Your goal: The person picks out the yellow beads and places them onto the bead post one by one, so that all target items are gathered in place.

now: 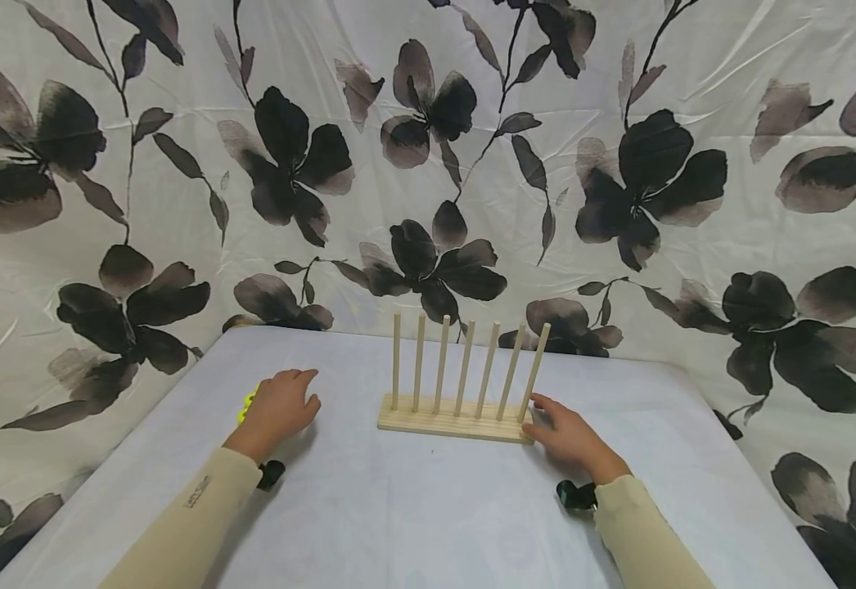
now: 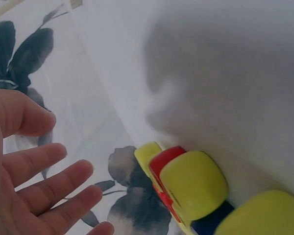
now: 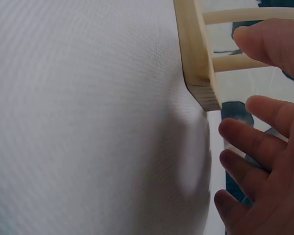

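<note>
A wooden rack (image 1: 457, 420) with a row of several upright pegs stands on the white table. At its right end is my right hand (image 1: 569, 435), thumb and fingers spread around the corner of the base. The right wrist view has this hand (image 3: 267, 152) with fingers apart, close to the base's end (image 3: 198, 63). My left hand (image 1: 281, 411) hovers over the left part of the table, holding nothing. Beside it, partly hidden by the hand, lies a yellow object (image 1: 247, 402). In the left wrist view that toy-like thing shows rounded yellow parts (image 2: 193, 183) with red and dark blue pieces.
The table (image 1: 428, 507) has a white cover. A floral curtain (image 1: 428, 188) hangs behind it and along both sides. Dark wrist cameras sit on both wrists, below beige sleeves.
</note>
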Tool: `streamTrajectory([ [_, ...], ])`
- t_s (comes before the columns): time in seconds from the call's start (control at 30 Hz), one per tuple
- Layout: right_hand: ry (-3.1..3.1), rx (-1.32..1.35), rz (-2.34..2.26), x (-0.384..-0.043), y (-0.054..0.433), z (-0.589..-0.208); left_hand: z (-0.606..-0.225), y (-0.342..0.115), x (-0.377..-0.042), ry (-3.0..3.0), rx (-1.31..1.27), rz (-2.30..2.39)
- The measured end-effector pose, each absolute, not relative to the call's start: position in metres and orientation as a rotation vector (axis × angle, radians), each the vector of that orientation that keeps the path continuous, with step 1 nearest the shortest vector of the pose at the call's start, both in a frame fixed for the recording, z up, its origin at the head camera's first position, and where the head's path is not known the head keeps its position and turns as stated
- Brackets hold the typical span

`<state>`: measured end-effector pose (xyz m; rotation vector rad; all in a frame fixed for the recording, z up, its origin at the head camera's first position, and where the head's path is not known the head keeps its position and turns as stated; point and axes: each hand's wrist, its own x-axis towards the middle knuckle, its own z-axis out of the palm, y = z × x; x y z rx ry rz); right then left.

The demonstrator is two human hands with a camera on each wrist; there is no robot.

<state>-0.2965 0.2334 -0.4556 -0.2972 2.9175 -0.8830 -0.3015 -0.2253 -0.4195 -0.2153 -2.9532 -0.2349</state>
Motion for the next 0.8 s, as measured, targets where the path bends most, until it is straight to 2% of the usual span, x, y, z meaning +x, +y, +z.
streamTrajectory([
  [0.8,2.878,-0.31,-0.883,-0.295,0.228,-0.459,-0.427,-0.246,-0.29,-2.968,-0.16,-0.35],
])
